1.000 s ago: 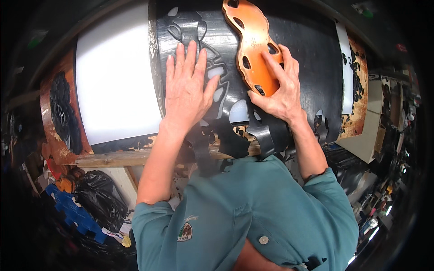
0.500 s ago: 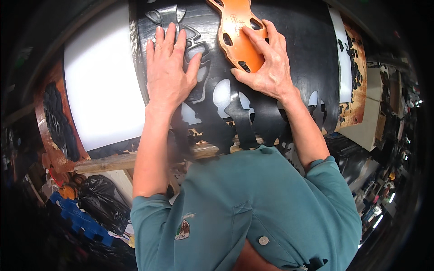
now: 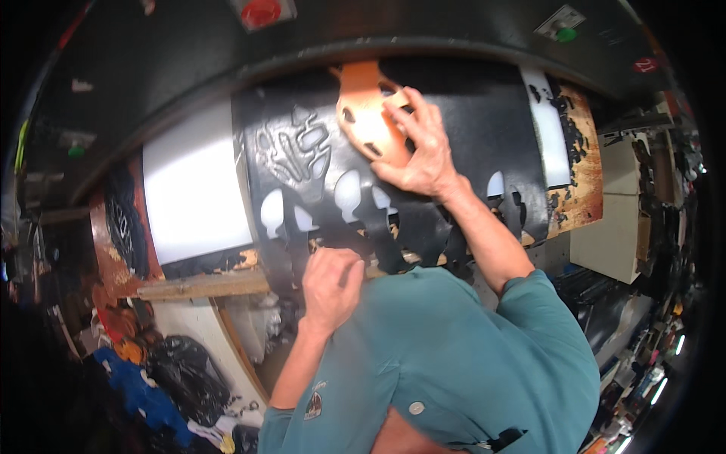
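An orange, shoe-sole-shaped cutting die (image 3: 367, 117) with several oval openings lies on a black sheet (image 3: 476, 113). My right hand (image 3: 423, 151) grips the die from its right side, thumb at the near end and fingers over the top. Left of the die, the sheet bears a cut or pressed pattern of curved outlines (image 3: 299, 147). Toward me, its edge is a row of cut-outs and hanging strips (image 3: 389, 242). Beside these strips, close to my body, is my left hand (image 3: 331, 286), fingers curled and slightly blurred; whether it holds anything is hidden.
Over the far side spans a dark machine beam (image 3: 423, 26) with a red button (image 3: 261, 11) and a green button (image 3: 566, 34). A white board (image 3: 197, 185) lies at left. A wooden rail (image 3: 204, 286) runs along the near edge. Black bags (image 3: 189, 378) lie lower left.
My left hand has come off the patterned part of the sheet and back toward my body. My right hand stays on the die. The view has tilted up, bringing in the machine beam.
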`<action>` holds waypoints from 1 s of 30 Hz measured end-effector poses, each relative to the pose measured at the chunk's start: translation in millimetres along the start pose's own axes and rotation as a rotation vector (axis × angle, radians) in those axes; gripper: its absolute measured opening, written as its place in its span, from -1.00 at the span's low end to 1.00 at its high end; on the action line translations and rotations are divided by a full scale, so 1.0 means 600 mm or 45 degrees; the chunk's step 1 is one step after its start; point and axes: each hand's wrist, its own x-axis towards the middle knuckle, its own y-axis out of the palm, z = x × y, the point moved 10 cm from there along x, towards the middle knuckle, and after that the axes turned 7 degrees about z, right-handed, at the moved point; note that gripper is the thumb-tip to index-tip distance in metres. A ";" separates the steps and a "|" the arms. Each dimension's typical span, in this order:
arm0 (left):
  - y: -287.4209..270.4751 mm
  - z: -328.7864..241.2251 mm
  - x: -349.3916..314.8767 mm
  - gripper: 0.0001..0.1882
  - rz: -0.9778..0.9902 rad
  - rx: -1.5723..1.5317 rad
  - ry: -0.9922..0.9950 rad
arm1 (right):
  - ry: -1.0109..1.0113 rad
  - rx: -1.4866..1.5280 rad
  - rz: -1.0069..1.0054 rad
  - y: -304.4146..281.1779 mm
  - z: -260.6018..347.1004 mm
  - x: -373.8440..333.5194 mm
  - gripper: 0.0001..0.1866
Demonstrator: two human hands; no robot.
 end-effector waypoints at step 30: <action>0.023 0.023 -0.015 -0.78 -0.326 0.382 0.082 | 0.077 -0.301 -0.193 -0.186 -0.047 -0.259 -0.72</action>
